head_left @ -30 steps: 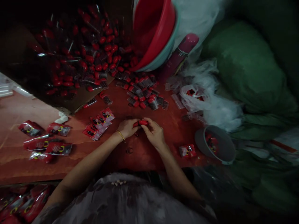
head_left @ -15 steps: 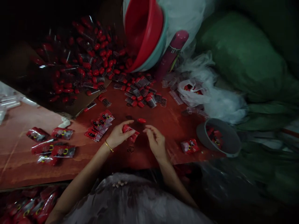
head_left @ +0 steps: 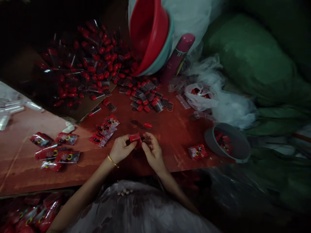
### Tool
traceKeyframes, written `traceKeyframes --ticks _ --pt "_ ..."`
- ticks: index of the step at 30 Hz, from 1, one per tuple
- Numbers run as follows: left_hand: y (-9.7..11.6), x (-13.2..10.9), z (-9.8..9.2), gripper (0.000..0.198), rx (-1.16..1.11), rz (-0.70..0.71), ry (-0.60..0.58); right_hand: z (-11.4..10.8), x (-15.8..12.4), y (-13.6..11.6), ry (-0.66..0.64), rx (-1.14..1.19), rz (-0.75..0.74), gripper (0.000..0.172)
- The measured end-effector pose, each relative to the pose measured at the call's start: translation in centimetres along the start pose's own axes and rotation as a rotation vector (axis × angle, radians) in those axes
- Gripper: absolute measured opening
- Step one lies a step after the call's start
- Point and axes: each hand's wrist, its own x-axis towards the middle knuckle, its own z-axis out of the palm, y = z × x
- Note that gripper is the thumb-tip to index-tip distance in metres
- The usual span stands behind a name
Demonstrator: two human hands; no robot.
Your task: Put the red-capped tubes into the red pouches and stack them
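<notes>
Left hand: the left hand (head_left: 120, 149) is closed, thumb over fingers, on a small glossy red plastic packet (head_left: 135, 139).
Right hand: the right hand (head_left: 153, 150) is half curled beside the packet's right end, fingertips close to it; whether they grip it I cannot tell.
Packet: between the two hands, at their fingertips, above the table; its long axis looks roughly left to right.
Capsule: a shiny red oval plastic capsule (head_left: 147, 125) lies just beyond the fingertips on the far side, long axis left to right, nearer the right hand and touched by neither.
Left of hands: an overlapping row of red printed packets (head_left: 104, 130), then a loose heap of red-and-clear pouches (head_left: 58, 155).
Right of hands: one red-and-silver pouch (head_left: 197, 152), just beside a grey plastic bucket (head_left: 239, 147) with red pieces inside.
Tabletop: reddish-brown, smooth-looking tabletop (head_left: 172, 129).
Far side: red-capped clear containers (head_left: 145, 94), a brown cardboard box (head_left: 85, 108) of more, a tilted red basin (head_left: 161, 29).
Room: dim, with green cloth bundles (head_left: 250, 61) far right.
</notes>
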Motion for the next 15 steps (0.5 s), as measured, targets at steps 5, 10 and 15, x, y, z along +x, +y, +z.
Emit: traceKeyframes --ticks 5,10,15 --pt "1.7 0.1 -3.0 0.010 0.508 0.143 -0.384 -2.0 1.8 -1.6 -0.368 -0.275 -0.264 0.013" --pt "0.4 -0.5 -2.3 0.022 0.023 0.055 -0.053 0.2 1.1 -0.7 -0.030 -0.020 0.045 0.014" --pt "-1.1 -1.6 0.3 0.035 -0.569 -0.117 0.147 3.3 -0.4 0.3 0.143 0.309 0.326 0.022"
